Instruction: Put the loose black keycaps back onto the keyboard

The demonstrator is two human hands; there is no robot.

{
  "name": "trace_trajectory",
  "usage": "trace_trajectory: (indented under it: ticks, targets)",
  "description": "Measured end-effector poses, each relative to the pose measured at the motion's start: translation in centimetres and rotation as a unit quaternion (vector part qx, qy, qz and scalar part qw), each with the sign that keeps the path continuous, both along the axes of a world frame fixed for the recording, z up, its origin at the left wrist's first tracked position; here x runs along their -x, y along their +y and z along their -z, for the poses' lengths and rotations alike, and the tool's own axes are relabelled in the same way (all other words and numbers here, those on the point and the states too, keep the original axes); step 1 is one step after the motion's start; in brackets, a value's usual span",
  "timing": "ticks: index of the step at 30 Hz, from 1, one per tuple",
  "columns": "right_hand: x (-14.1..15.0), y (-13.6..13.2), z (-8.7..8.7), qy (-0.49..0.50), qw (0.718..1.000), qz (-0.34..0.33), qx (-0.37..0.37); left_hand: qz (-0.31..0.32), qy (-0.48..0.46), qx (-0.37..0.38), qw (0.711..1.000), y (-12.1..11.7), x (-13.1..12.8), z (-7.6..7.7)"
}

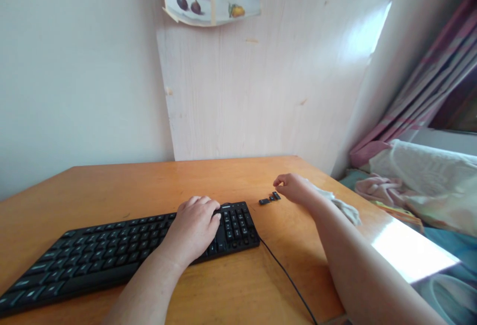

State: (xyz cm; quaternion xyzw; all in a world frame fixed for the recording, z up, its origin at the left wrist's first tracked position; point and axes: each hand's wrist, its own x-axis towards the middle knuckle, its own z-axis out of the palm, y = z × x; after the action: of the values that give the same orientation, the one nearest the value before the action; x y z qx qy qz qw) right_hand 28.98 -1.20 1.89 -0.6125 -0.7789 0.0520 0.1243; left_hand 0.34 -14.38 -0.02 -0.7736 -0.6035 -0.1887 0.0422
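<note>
A black keyboard (pixel 112 248) lies at a slant on the wooden table. My left hand (pixel 197 223) rests across its right part, palm down, fingers bent over the back edge and thumb beside the number keys; the fingertips are partly hidden. Right of the keyboard are a few loose black keycaps: one keycap (pixel 264 201) lies nearest the keyboard, and another keycap (pixel 276 195) lies close to my right hand (pixel 292 187). That hand hovers just beside them, fingers curved and slightly apart, with nothing visible between them.
A black cable (pixel 288 273) runs from the keyboard toward the table's front edge. A crumpled pale cloth (pixel 345 209) lies beside my right forearm. The wooden table (pixel 149 181) meets the wall behind. Bedding (pixel 428 171) and a clear plastic container (pixel 449 297) are at the right.
</note>
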Motion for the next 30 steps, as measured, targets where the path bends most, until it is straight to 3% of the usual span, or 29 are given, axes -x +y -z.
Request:
trace_trajectory:
  ticks: [11,30]
  targets:
    - [-1.5,1.4,1.3,-0.036,0.998,-0.044,0.04,0.004,0.005,-0.004,1.0,0.0,0.1,0.0]
    - [-1.7,1.6,1.3,-0.044,0.996,-0.049,0.057,0.007,0.004,-0.006,1.0,0.1,0.2,0.2]
